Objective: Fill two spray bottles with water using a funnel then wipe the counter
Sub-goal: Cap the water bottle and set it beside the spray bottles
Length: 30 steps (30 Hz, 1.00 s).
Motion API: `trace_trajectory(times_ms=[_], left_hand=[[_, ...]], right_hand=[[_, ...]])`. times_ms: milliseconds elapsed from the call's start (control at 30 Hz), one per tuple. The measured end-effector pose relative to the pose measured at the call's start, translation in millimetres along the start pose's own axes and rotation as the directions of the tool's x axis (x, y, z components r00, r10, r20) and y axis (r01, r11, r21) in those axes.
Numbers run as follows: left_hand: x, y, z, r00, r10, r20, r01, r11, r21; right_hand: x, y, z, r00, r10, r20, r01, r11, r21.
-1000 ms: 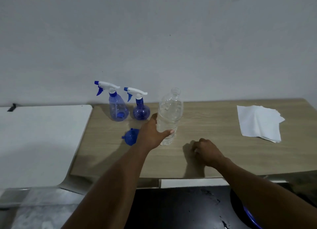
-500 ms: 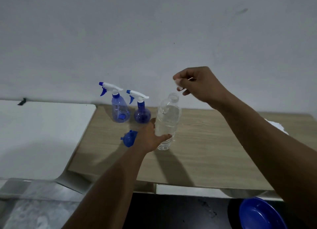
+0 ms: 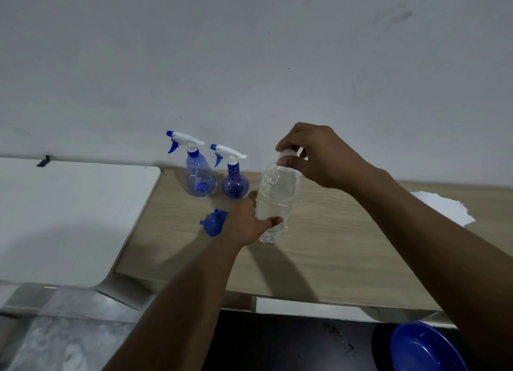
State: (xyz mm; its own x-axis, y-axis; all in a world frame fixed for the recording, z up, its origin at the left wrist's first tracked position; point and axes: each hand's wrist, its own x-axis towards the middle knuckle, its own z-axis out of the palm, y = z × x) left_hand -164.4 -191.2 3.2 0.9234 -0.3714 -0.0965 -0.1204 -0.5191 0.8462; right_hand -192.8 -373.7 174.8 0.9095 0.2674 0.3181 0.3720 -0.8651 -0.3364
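The clear plastic water bottle (image 3: 277,193) stands upright on the pale wood-grain counter (image 3: 347,245), held at two points. The left hand (image 3: 245,223) wraps its lower body with fingers curled round the front, and the right hand (image 3: 319,157) pinches the whitish screw cap (image 3: 287,157) at the mouth directly above that hold. The step in hand looks like getting the cap off so the water can be poured. To do it well, the lower grip should stay firm but not squeeze, since thin walls would push water out once the seal breaks. The base should stay flat on the wood while the upper fingers do the turning. The bottle holds clear water, though its exact level is hard to read. Just left of the lower grip lies the small blue plastic funnel (image 3: 212,223), on its side and not yet in use. Beyond the grip, near the wall, stand the taller translucent blue spray bottle (image 3: 198,180) and the round-bellied blue spray bottle (image 3: 234,184). Both have their white-and-blue trigger heads screwed on and both look empty, so those heads must come off before any filling. Well to the right of the grip a white paper towel (image 3: 444,208) lies on the counter for the wiping. A blue plastic bowl (image 3: 424,348) sits below the counter edge, its inside apparently empty. A white board (image 3: 69,218) lies far left.
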Motion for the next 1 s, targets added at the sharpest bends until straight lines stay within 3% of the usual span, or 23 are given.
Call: trace_trajectory(times_ms=[67,200,333,400,533,733,900,1000], left_hand=[[0.8,0.5,-0.3,1.0,0.004,0.003,-0.004,1.0,0.017],[2.8,0.5,-0.7,1.0,0.014,0.005,-0.014,0.999,0.043],[3.6,-2.1,-3.0,1.0,0.009,0.003,-0.009,0.999,0.036],[5.2,-3.0,-4.2,1.0,0.013,0.021,-0.015,0.998,0.058],[8.2,-2.7,-4.4,0.999,0.021,0.049,-0.024,0.997,0.069],[9.6,-3.3,-4.6,0.998,0.023,0.066,-0.027,0.998,0.061],[10.2,-1.6,-4.4,0.997,0.025,0.079,-0.033,0.995,0.095],[10.7,-2.6,-6.4,0.996,0.015,0.092,-0.023,0.995,0.096]], right_hand=[[4.4,-2.2,-1.3,0.999,0.037,0.022,-0.034,0.994,-0.107],[9.2,-5.5,9.8,0.992,0.106,-0.068,-0.125,0.908,-0.401],[-1.1,-2.0,6.2,0.998,-0.001,0.063,0.019,0.957,-0.29],[-3.2,-2.2,3.4,0.993,0.009,0.116,0.03,0.944,-0.328],[2.5,1.4,6.6,0.999,0.021,0.035,0.0,0.85,-0.527],[1.9,3.7,11.3,0.999,-0.007,0.048,0.029,0.879,-0.475],[7.1,-6.1,18.8,0.985,0.12,-0.122,-0.169,0.783,-0.598],[4.4,-2.8,21.6,0.993,0.101,-0.062,-0.119,0.85,-0.513]])
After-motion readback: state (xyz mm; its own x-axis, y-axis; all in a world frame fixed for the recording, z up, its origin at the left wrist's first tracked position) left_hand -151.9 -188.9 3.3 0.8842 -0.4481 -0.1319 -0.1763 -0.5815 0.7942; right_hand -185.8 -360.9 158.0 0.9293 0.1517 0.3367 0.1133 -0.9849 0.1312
